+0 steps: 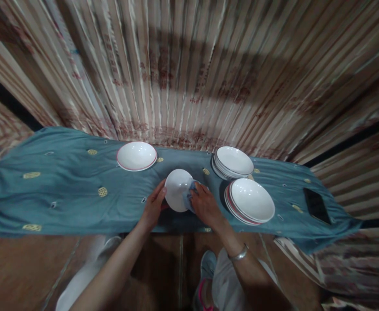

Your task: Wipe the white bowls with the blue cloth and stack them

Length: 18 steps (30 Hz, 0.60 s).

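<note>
My left hand (156,203) grips the left rim of a white plate (176,190), thumb on its edge and fingers partly hidden beneath. The plate is raised over the cloth-covered table and tilted toward me. At the plate's right side, my right hand (205,204) is closed on a blue cloth (188,196), pressing it against the plate's surface. Farther off to the left lies a white dish with a pink rim (137,156). To the right of my hands stand two stacks of dishes, a rear stack (234,162) and a nearer stack with some red rims (252,200).
A teal patterned tablecloth (69,185) covers the long, narrow table. Near its right end lies a black phone (316,205). Behind the table hangs a pleated curtain (183,86). My shoe (208,263) shows on the tiled floor below the front edge.
</note>
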Each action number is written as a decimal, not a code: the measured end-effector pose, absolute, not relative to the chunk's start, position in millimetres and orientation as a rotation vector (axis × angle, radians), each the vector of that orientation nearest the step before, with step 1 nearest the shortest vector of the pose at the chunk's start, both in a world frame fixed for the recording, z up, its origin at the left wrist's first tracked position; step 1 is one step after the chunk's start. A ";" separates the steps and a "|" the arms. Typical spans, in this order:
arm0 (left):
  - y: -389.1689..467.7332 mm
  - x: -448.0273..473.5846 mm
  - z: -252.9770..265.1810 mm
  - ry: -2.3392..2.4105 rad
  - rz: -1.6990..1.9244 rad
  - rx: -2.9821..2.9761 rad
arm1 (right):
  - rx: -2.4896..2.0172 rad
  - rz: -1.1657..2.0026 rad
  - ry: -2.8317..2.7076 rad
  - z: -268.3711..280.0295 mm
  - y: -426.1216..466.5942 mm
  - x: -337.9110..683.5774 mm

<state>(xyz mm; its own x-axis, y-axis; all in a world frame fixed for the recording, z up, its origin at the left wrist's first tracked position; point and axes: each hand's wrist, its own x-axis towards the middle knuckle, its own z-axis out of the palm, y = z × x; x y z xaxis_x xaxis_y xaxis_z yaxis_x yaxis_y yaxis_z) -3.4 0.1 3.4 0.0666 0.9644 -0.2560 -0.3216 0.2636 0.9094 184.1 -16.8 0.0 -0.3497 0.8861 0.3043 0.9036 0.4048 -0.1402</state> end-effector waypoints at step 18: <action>-0.2 -3.8 7.5 1.110 1.238 1.032 | -1.268 0.563 -2.155 15.5 -32.2 138.4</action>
<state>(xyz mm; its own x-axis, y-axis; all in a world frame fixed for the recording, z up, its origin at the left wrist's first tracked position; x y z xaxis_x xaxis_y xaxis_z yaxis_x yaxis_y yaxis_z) -3.8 -0.2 7.5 0.0058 0.9978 -0.0664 -0.1741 0.0664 0.9825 138.4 -32.2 15.5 -0.3877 0.8844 0.2600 0.6441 0.4617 -0.6099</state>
